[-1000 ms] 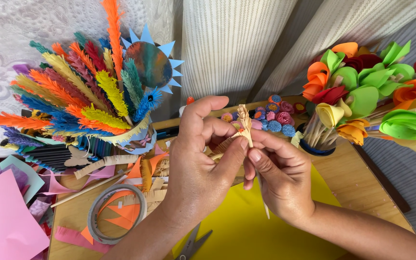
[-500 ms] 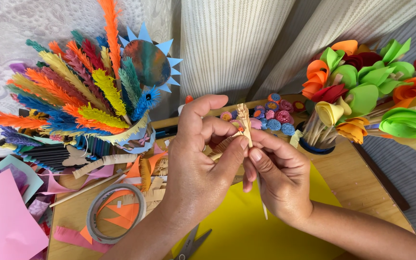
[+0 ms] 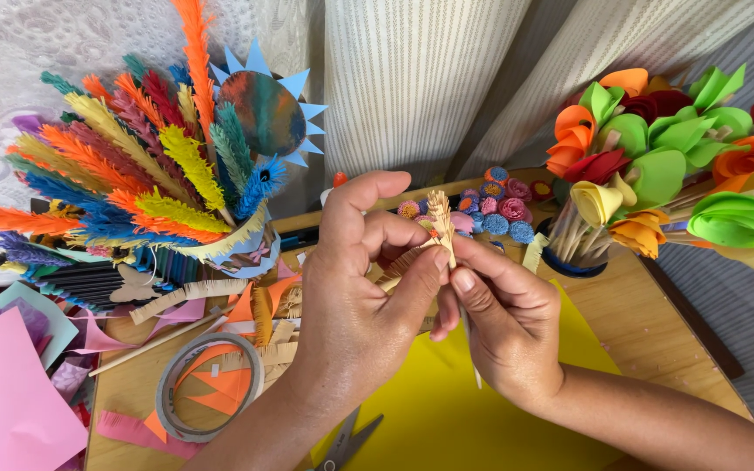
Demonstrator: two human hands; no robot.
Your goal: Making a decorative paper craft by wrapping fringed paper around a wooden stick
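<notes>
Head view: both hands meet at centre above the bench (image 3: 621,323), the left hand (image 3: 368,296) and right hand (image 3: 503,327) pinched together on a fringed tan paper strip (image 3: 441,218) wound on a thin stick. Tape roll (image 3: 207,388) lies lower left, paper flowers (image 3: 656,166) right.

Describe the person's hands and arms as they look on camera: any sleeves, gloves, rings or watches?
Both hands are bare: no gloves on the left hand or the right hand. No rings, watch or bracelet show. Both forearms are uncovered as far as the picture's edge, with no sleeve in view. Fingernails are short and unpainted.
</notes>
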